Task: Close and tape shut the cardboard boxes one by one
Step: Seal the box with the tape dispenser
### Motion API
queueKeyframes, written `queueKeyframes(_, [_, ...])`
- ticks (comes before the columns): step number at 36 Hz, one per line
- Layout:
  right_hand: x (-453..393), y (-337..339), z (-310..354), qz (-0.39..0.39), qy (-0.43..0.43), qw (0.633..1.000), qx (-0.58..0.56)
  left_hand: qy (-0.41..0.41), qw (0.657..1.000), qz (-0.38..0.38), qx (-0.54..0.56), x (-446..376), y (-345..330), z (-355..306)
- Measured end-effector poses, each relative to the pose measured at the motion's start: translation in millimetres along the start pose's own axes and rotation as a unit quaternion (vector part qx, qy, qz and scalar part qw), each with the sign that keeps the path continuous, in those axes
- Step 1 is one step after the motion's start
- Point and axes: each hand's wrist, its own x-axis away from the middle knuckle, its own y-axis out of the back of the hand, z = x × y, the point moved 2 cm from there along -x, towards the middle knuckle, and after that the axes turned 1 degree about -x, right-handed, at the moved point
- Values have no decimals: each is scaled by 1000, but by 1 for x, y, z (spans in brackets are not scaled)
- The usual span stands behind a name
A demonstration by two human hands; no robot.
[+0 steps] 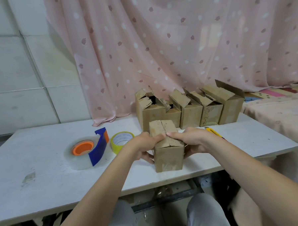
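Both forearms reached in from the bottom of the view, over grey-trousered knees, and met at the small cardboard box (168, 151) standing near the front edge of the white surface (44, 178). Left hand (143, 146) cupped the box's left side, thumb up on the top flap, fingers curled down along the wall. Right hand (192, 142) mirrored it on the other side, thumb pressing the right flap, fingers wrapped round the far wall. So both hands were grasping the box and pinning its two top flaps together, and the seam ran straight down the middle, nearly shut.

That read as the closing step, flaps down, no tape on this seam yet as far as could be seen. Behind it, a row of open boxes (189, 109) waited against the pink curtain (158, 43), flaps up and ragged, so the job looked early.

And the tape? Clear tape roll (81, 154) with its blue and orange dispenser lay to the left, well apart from the box, with a yellow tape roll (121, 142) just beside it, near the left wrist. A yellow cutter (214, 132) lay behind the right hand.

Next call, by my judgement: one hand had to keep those flaps pressed flat while the other let go and fetched tape, likely the left, since the rolls sat on that side. Let both go and the flaps could spring open.
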Motion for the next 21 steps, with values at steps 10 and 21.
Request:
queueKeyframes(10, [-3, -15, 10, -6, 21, 1000, 22, -10, 999, 20, -44, 2, 8, -6])
queueKeyframes(21, [-18, -14, 7, -50, 44, 997, 46, -59, 995, -76, 9, 2, 1, 14])
